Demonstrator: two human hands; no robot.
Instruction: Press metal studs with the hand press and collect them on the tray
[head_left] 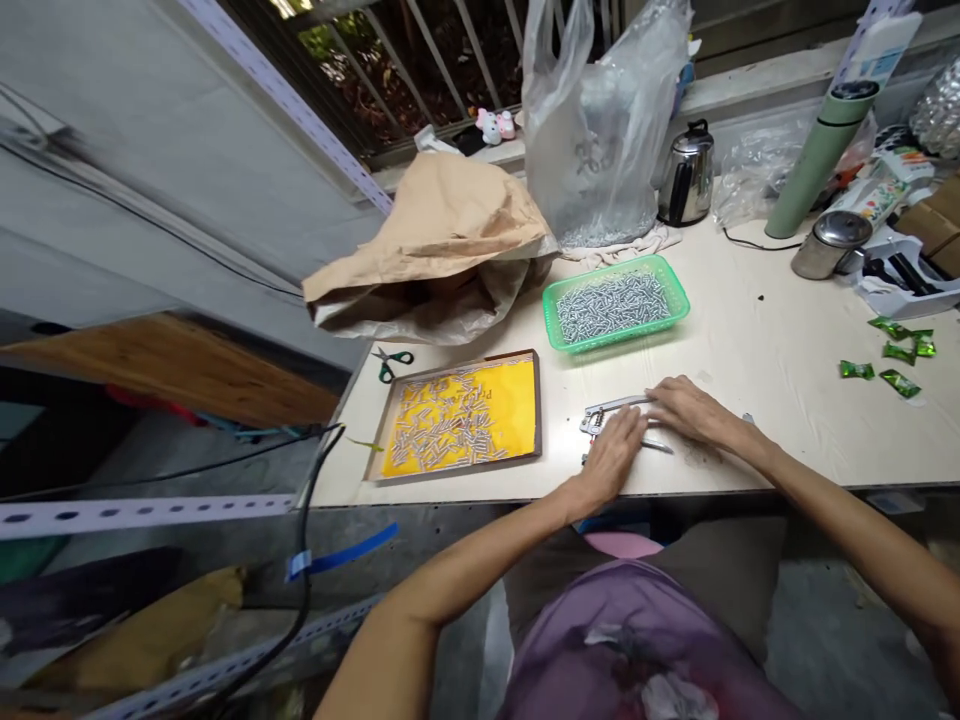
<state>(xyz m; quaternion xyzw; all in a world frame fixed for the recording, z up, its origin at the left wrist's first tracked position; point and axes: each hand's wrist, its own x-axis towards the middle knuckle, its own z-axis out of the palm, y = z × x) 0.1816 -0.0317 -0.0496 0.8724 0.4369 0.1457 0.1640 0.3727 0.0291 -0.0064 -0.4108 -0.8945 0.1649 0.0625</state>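
Observation:
A pair of metal pliers (596, 415) with a small spring lies on the table, its handles spread to the right. My left hand (616, 452) is over the lower handle, fingers bent and close together; what they hold, if anything, is hidden. Just right of it, my right hand (690, 408) has its curled fingertips by the end of the upper handle, nearly meeting the left fingertips. I cannot make out anything between them. To the left is a shallow tray (538, 410) with a yellow bottom, scattered with small silvery metal pieces. Behind, a green plastic basket (553, 330) holds many similar pieces.
Green-handled scissors (386, 372) lie beyond the tray's left corner. A large brown paper bag (450, 215), a plastic bag (600, 150) and a steel kettle (688, 175) stand behind. At right are a green flask (814, 165), a metal cup (831, 245) and wrapped sweets (900, 385).

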